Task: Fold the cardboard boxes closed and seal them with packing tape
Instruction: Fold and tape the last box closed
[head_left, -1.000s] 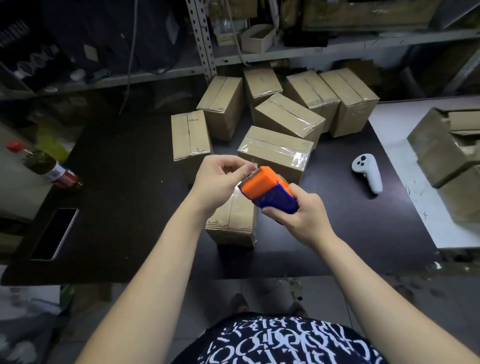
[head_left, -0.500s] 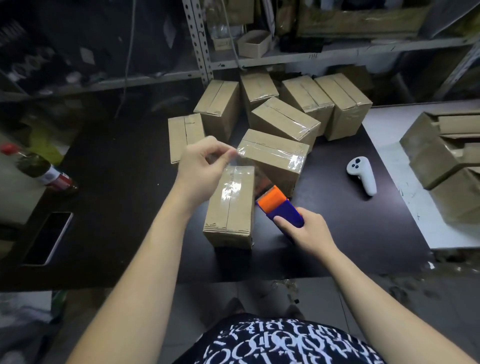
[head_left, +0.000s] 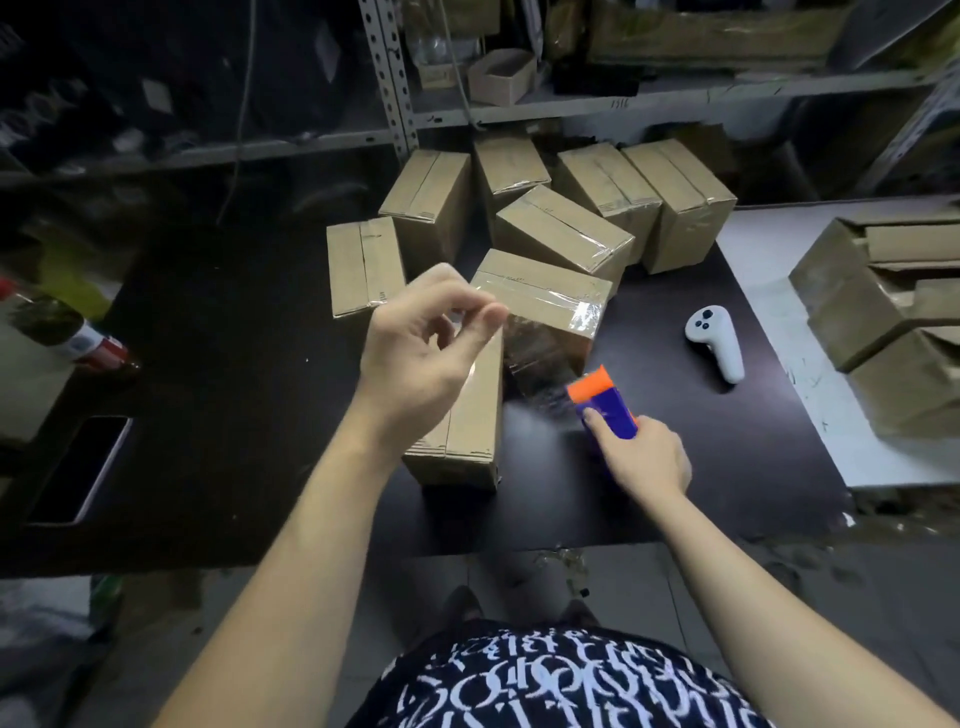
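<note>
Left hand (head_left: 421, 358) pinches the tape (head_left: 535, 358) end above the box (head_left: 467, 431); right hand (head_left: 644, 457) grips the dispenser (head_left: 605, 408) beside its right edge, over open table (head_left: 223, 338).

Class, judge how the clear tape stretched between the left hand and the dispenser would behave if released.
Probably floppy: the clear tape is thin film, taut only between the pinching left hand and the dispenser. Visibly wrinkled, it would likely curl or stick to the box beside it.
</note>
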